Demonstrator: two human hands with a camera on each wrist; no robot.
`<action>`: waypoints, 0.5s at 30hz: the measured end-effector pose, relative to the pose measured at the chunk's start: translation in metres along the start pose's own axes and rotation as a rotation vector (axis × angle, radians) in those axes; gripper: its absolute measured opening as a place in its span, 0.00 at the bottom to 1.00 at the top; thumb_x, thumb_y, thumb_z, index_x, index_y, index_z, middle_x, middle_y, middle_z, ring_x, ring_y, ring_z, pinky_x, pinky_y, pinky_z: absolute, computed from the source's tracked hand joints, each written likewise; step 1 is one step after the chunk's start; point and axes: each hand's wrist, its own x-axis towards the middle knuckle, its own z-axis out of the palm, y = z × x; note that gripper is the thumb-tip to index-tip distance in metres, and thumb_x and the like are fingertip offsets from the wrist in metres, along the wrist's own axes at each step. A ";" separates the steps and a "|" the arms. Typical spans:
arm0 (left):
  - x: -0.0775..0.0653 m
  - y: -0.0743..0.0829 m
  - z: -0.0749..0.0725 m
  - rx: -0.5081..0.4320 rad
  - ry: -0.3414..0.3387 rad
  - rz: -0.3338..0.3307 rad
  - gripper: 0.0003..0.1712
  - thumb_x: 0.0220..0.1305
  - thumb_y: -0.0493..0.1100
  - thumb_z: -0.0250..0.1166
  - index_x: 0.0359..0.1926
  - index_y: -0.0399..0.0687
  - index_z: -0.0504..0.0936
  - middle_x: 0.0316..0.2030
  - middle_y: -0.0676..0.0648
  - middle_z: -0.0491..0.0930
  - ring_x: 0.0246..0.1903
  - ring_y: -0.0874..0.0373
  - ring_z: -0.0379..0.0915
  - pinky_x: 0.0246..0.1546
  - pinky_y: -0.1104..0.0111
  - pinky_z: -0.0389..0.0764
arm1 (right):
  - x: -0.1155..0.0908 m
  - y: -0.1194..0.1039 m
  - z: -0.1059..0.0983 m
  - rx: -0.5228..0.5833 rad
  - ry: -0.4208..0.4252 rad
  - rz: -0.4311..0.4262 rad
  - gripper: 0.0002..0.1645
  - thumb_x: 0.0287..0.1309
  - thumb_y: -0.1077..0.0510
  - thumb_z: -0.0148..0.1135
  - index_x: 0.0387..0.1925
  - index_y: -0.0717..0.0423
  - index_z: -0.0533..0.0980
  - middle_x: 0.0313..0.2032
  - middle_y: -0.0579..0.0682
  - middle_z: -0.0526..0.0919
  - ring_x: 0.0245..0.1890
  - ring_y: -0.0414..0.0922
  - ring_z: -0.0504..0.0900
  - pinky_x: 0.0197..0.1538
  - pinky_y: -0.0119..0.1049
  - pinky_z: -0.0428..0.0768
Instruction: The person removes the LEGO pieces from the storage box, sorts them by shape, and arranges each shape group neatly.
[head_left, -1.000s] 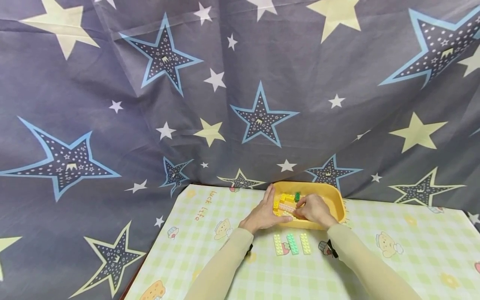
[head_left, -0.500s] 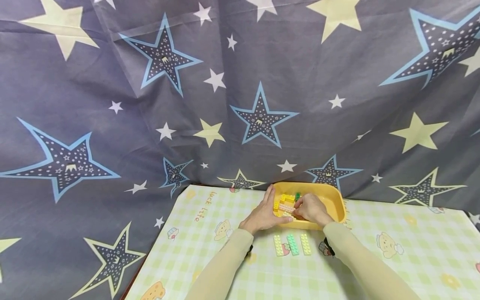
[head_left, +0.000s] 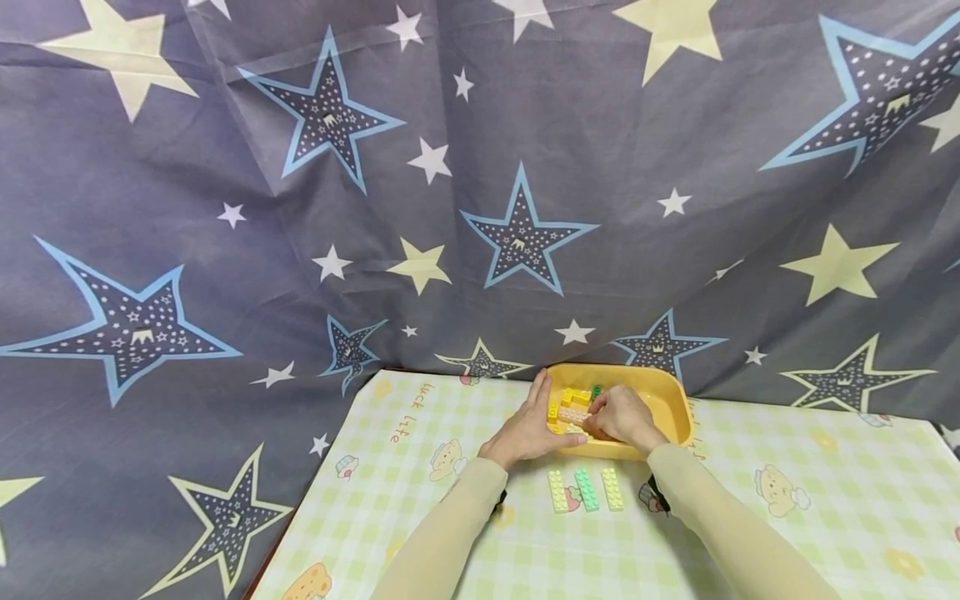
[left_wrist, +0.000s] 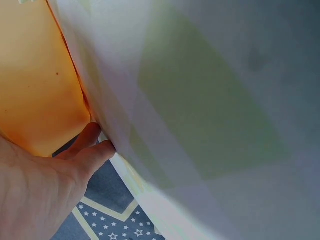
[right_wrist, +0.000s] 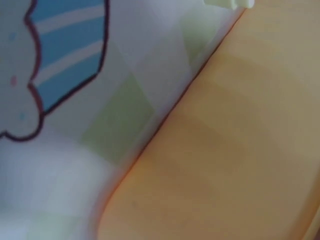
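Inside a yellow plastic tub (head_left: 670,414) lie several toy building bricks: yellow bricks (head_left: 577,397), a dark green brick (head_left: 597,391) and a pink brick (head_left: 573,416). My left hand (head_left: 525,427) rests on the tub's left end, fingers stretched along the wall and thumb along the front rim. In the left wrist view, two fingertips (left_wrist: 95,142) touch beside the tub's outer wall (left_wrist: 37,80). My right hand (head_left: 624,419) reaches down into the tub among the bricks, fingers bent. Its fingertips are hidden, and I cannot tell whether they hold a brick.
In front of the tub, three long bricks stand in a row: pale yellow (head_left: 558,492), mint green (head_left: 587,490) and pale yellow (head_left: 612,489). A checked cloth (head_left: 825,500) covers the table. Right behind the tub hangs a dark star-patterned curtain (head_left: 480,317).
My right hand has shifted slightly left within the tub, its fingers moving among the bricks. The left hand, the tub and the row of three bricks stay in place.
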 end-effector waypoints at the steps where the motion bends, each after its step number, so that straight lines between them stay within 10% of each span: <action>1: 0.000 0.000 0.000 0.000 0.000 0.001 0.75 0.64 0.73 0.73 0.90 0.50 0.33 0.91 0.52 0.27 0.87 0.41 0.53 0.80 0.47 0.72 | 0.000 0.000 0.000 0.007 0.000 0.004 0.07 0.55 0.57 0.81 0.35 0.56 0.92 0.36 0.50 0.93 0.33 0.44 0.83 0.36 0.37 0.80; 15: 0.002 -0.002 0.001 0.008 0.010 -0.005 0.76 0.64 0.74 0.73 0.90 0.50 0.34 0.91 0.52 0.27 0.87 0.42 0.52 0.81 0.48 0.70 | -0.011 0.005 -0.010 0.181 0.031 0.055 0.10 0.58 0.60 0.81 0.40 0.61 0.92 0.34 0.53 0.93 0.29 0.42 0.84 0.36 0.33 0.78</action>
